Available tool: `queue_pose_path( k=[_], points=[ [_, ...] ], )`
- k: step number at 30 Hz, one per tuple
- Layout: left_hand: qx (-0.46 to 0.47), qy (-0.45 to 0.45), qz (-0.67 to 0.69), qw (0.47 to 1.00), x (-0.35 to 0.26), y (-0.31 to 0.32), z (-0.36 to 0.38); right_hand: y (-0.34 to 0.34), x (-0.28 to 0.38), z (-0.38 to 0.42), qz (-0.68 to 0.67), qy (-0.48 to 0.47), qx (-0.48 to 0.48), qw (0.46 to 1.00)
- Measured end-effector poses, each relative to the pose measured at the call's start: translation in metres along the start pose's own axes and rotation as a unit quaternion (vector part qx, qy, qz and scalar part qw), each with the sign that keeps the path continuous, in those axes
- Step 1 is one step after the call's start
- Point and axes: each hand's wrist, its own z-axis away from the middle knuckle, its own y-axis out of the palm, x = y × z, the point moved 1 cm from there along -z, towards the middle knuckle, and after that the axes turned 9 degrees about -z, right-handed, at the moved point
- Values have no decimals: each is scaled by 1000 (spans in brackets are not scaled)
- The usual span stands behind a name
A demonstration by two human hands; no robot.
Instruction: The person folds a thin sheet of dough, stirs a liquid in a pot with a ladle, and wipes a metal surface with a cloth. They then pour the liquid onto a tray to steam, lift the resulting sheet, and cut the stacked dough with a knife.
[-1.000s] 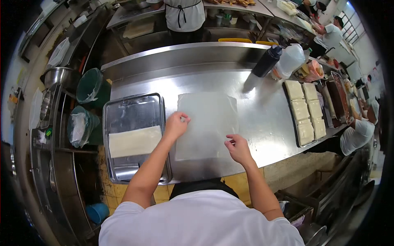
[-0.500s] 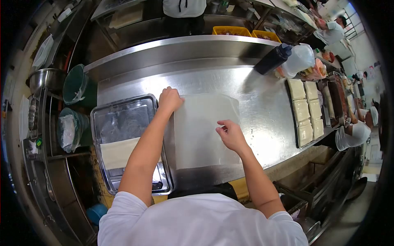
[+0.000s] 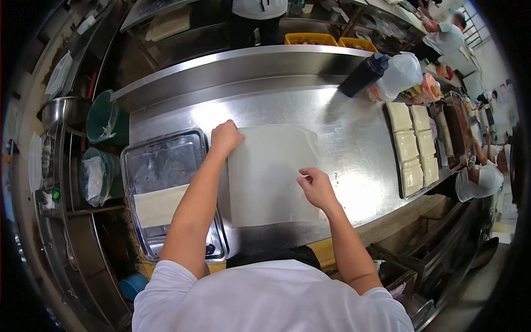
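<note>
A thin, pale dough sheet point(image 3: 271, 177) lies flat on the steel table point(image 3: 354, 144). My left hand point(image 3: 225, 137) is closed at the sheet's upper left corner, its fingertips pinching or pressing the edge. Over the sheet's right part is my right hand point(image 3: 316, 187), thumb and forefinger apart, holding nothing visible. Left of the sheet sits a metal tray point(image 3: 166, 157) with a folded pale dough piece point(image 3: 159, 207) in its lower half; my left forearm crosses the tray's right side.
A dark tray at the right holds several pale dough squares point(image 3: 406, 145). Behind it stand a dark bottle point(image 3: 362, 76) and a whitish plastic bag point(image 3: 399, 76). Green bins point(image 3: 101, 172) are at the left. One person point(image 3: 260, 16) stands beyond the table; others are at the far right.
The dough sheet has shifted slightly left in view. My right hand has moved a little right and down over it. My left hand stays at the corner. The person opposite has moved right.
</note>
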Motion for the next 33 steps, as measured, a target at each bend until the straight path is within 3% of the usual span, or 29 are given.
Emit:
queue_pose_path(
  k=[4,7,10,13,16,19,22,28,33],
  points=[
    [-29,36,-48,998,0,2,1,-6,-3,5,-9,-3,-6,1000],
    [-19,44,-23,999,0,3,-1,-11,-6,7,-7,3,-6,1000],
    [-25,-2,-11,1000,-1,1,2,-13,-9,7,-3,6,-6,1000],
    [7,30,-53,998,-1,-6,3,-17,-10,7,2,3,-6,1000],
    [-26,94,-39,994,5,-7,3,-20,-8,6,6,1,-9,1000],
    [36,59,50,996,13,-1,-11,-21,-5,2,12,14,-5,1000],
    [-20,82,55,995,22,11,-16,-17,-5,-6,13,12,-2,1000],
    [105,80,47,990,16,-15,-9,-6,7,-32,32,-26,14,999],
    [35,94,90,991,12,1,-6,5,30,-52,32,-47,30,998]
  ],
)
